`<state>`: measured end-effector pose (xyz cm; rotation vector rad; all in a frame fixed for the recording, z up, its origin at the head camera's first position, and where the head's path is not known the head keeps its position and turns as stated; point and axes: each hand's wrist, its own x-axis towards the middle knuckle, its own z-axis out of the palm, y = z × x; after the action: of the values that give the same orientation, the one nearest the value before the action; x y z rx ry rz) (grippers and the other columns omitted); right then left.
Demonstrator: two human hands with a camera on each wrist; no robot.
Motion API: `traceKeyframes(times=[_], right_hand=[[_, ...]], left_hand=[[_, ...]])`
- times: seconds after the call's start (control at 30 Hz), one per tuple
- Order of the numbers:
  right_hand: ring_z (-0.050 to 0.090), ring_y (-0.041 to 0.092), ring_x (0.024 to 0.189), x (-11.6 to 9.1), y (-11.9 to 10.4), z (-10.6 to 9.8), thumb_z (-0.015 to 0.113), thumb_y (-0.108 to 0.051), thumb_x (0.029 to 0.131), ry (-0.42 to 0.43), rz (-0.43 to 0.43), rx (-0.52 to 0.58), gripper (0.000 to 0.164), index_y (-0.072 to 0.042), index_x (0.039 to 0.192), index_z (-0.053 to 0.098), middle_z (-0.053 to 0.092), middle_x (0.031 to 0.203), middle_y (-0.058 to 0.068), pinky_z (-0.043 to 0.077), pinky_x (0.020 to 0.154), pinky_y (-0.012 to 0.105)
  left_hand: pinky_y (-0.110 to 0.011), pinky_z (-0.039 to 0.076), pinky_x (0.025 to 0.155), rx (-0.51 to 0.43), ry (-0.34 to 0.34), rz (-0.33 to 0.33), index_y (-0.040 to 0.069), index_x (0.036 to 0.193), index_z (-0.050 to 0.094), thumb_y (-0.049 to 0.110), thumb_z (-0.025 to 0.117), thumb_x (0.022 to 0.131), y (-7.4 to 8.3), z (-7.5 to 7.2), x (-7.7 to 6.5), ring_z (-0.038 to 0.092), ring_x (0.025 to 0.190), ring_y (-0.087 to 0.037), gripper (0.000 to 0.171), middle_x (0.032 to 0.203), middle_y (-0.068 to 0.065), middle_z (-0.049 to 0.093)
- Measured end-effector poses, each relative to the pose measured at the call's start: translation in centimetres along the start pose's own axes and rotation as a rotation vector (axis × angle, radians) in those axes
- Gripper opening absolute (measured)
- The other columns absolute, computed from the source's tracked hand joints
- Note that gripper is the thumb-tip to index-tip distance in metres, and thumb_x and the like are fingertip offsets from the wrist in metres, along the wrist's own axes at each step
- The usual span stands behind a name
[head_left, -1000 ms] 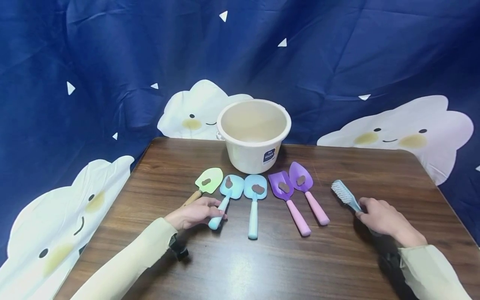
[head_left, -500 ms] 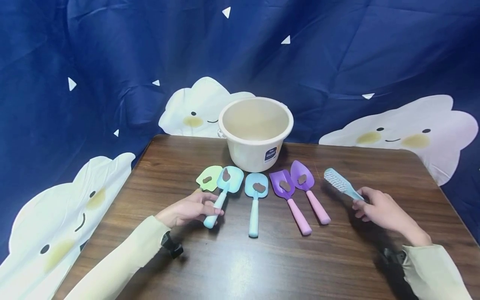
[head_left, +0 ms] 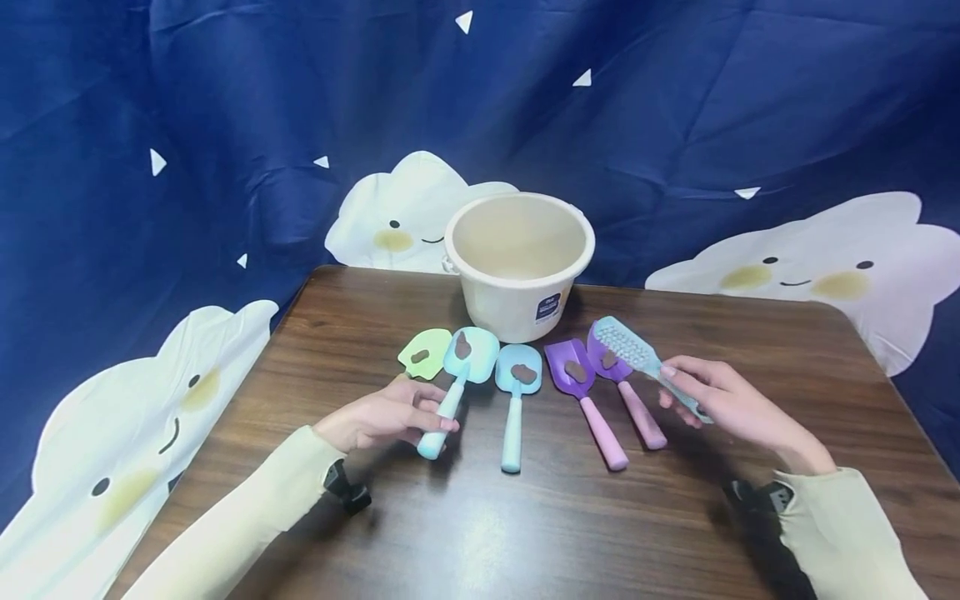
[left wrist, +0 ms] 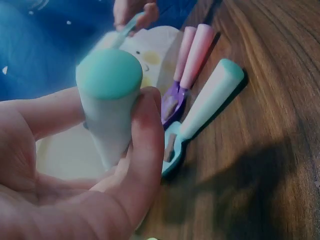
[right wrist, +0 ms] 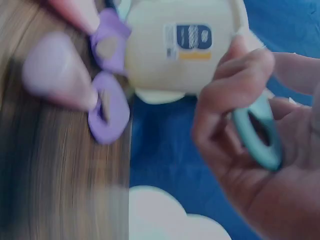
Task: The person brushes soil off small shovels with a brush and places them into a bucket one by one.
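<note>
My left hand (head_left: 390,414) grips the handle of a light blue toy shovel (head_left: 480,357), raised over the table with a brown patch on its blade. In the left wrist view, thumb and fingers close round the pale handle (left wrist: 110,75) near its green end. My right hand (head_left: 723,402) holds a light blue scrubbing brush (head_left: 628,343), pale bristles showing, over one pink-handled purple shovel (head_left: 643,417). The brush's slotted handle end (right wrist: 267,150) pokes out of the fist in the right wrist view. Below the left hand's shovel, a green shovel (head_left: 429,346) lies partly hidden.
A second blue shovel (head_left: 512,433) and another purple shovel (head_left: 603,437) lie mid-table, brown patches on their blades. Behind them a cream bucket (head_left: 502,308) stands at the back edge of the wooden table (head_left: 600,533). A blue cloud-patterned cloth (head_left: 247,108) hangs behind.
The right hand has lifted the brush off the table and brought it left over the purple shovel. The left hand has raised the blue shovel from the table.
</note>
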<state>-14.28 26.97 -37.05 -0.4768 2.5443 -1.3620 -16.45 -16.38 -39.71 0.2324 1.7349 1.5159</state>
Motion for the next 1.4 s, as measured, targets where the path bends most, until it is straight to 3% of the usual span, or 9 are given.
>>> traceKeyframes(times=[0.1,0.27,0.4,0.53,0.7,0.87,1.4], right_hand=[[0.051,0.019,0.056,0.8,-0.8,0.7,0.037,-0.023,0.106,-0.006,-0.056,0.044,0.036,0.000,0.093,0.061,0.055,0.066,0.005,0.043,0.050,0.034],[0.046,0.015,0.056,2.7,-2.0,2.7,0.045,-0.020,0.103,0.019,-0.107,0.058,0.029,-0.002,0.094,0.065,0.054,0.066,0.004,0.040,0.049,0.031],[0.056,0.010,0.072,4.3,-2.8,4.8,0.054,-0.023,0.100,0.040,-0.107,0.012,0.023,-0.007,0.107,0.068,0.064,0.084,-0.001,0.048,0.063,0.021],[0.059,0.011,0.093,5.9,-3.4,6.8,0.061,-0.025,0.095,0.033,-0.124,-0.037,0.021,-0.014,0.112,0.068,0.068,0.105,0.000,0.050,0.081,0.022],[0.056,0.014,0.097,7.4,-4.2,8.7,0.065,-0.023,0.093,0.027,-0.178,-0.095,0.022,-0.015,0.113,0.068,0.069,0.110,0.001,0.048,0.081,0.023],[0.055,0.014,0.089,8.2,-4.9,9.9,0.067,-0.024,0.091,0.030,-0.168,-0.144,0.022,-0.016,0.112,0.069,0.070,0.104,-0.002,0.046,0.075,0.023],[0.057,0.012,0.086,9.1,-5.2,11.0,0.066,-0.026,0.092,0.009,-0.206,-0.175,0.022,-0.017,0.111,0.070,0.070,0.103,-0.002,0.050,0.077,0.029]], left_hand=[[-0.033,0.059,0.074,0.019,0.002,-0.002,-0.013,0.129,0.042,0.011,0.070,0.086,0.2,0.4,0.1,0.065,0.077,-0.011,0.057,0.096,-0.006,0.069],[-0.032,0.059,0.072,0.033,-0.003,-0.010,-0.014,0.127,0.042,0.011,0.070,0.086,0.2,0.7,0.4,0.068,0.076,-0.014,0.054,0.094,-0.006,0.070],[-0.033,0.060,0.072,0.029,-0.015,-0.019,-0.013,0.126,0.042,0.011,0.070,0.086,0.4,1.0,0.5,0.069,0.076,-0.016,0.055,0.092,-0.005,0.070],[-0.033,0.060,0.071,0.045,-0.014,-0.021,-0.012,0.127,0.040,0.011,0.070,0.086,0.7,1.3,0.4,0.069,0.075,-0.016,0.056,0.092,-0.005,0.068],[-0.035,0.060,0.072,0.068,-0.005,-0.024,-0.010,0.125,0.042,0.010,0.070,0.085,0.8,1.6,0.4,0.069,0.075,-0.016,0.052,0.095,-0.009,0.067],[-0.035,0.060,0.071,0.066,-0.001,-0.026,-0.011,0.125,0.042,0.008,0.070,0.085,0.6,1.8,0.5,0.068,0.075,-0.016,0.053,0.094,-0.009,0.067],[-0.033,0.060,0.067,0.050,-0.005,-0.021,-0.010,0.121,0.042,0.007,0.070,0.084,0.3,2.0,0.1,0.068,0.072,-0.015,0.049,0.088,-0.004,0.066]])
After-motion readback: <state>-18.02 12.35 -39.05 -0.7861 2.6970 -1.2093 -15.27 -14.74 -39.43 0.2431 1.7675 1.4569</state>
